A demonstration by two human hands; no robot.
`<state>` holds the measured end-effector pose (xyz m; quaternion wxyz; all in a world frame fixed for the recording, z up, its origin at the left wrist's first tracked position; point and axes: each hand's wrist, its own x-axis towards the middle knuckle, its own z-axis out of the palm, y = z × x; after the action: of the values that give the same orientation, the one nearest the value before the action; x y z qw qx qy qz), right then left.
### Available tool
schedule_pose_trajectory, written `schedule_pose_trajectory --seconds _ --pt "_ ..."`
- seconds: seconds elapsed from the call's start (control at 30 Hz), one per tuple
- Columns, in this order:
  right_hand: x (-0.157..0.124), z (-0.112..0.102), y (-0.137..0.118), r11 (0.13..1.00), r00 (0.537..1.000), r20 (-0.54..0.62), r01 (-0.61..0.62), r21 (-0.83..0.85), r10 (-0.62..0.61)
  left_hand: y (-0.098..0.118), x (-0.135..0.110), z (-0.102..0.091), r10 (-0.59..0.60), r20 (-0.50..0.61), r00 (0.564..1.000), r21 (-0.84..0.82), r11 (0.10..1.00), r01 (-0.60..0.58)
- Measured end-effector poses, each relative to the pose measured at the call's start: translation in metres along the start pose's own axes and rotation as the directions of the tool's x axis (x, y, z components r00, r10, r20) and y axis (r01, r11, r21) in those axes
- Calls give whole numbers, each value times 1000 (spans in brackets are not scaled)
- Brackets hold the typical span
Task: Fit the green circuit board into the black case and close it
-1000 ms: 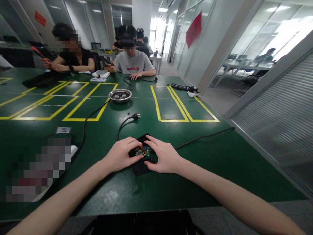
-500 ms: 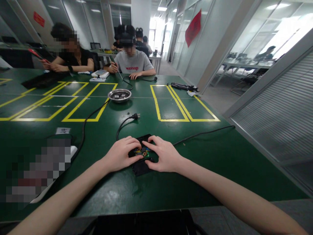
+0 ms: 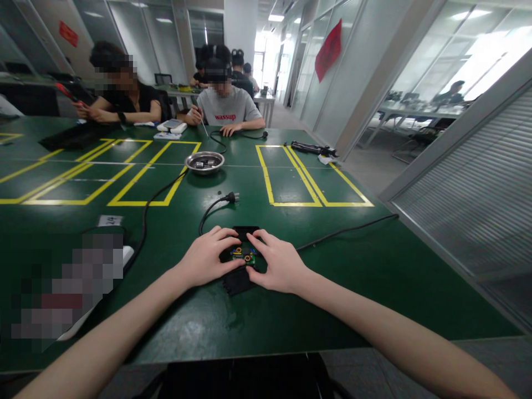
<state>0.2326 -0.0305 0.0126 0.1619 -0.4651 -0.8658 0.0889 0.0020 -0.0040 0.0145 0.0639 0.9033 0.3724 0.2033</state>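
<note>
Circuitry lies between the two hands: a small green board with copper-coloured ring coils [image 3: 248, 259], on the near part of the glossy green table [image 3: 324, 310]. One flat black plastic piece [image 3: 246, 230] shows just beyond it, and a jagged-edged black piece [image 3: 238, 281] just on the near side; I cannot tell whether they join. From my remote view, the bare left hand [image 3: 208, 257] and bare right hand [image 3: 277, 263] bracket the board, thumbs and fingers apart; whether either grips it, I cannot tell. I judge the step to be steadying or aligning the board; the next move calls for light, even fingertip pressure, off the coils. Farther out lie a black power plug [image 3: 229, 197] and a round steel bowl [image 3: 189, 164].
</note>
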Motion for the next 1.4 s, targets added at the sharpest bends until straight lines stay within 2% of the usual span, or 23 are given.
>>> schedule_pose_trajectory --seconds 0.23,0.43,0.57,0.7,0.8,1.4 --pt "-2 3 1 1000 1000 -21 5 26 -4 -5 1 2 -45 -40 998 -51 998 43" --pt "-1 3 20 974 984 -126 145 174 -124 -7 1 6 -86 -68 994 -94 992 79" --pt "1 -1 33 964 974 -180 175 200 -139 -7 0 2 -54 -51 997 -117 992 47" --pt "4 -5 39 956 972 -159 206 209 -174 -9 -1 -4 29 7 1000 -170 985 -27" --pt "4 -6 41 951 970 -148 223 214 -194 -12 -2 -5 47 28 998 -204 978 -41" --pt "0 -7 36 956 972 -98 230 180 -216 -17 1 -6 2 34 999 -312 950 9"
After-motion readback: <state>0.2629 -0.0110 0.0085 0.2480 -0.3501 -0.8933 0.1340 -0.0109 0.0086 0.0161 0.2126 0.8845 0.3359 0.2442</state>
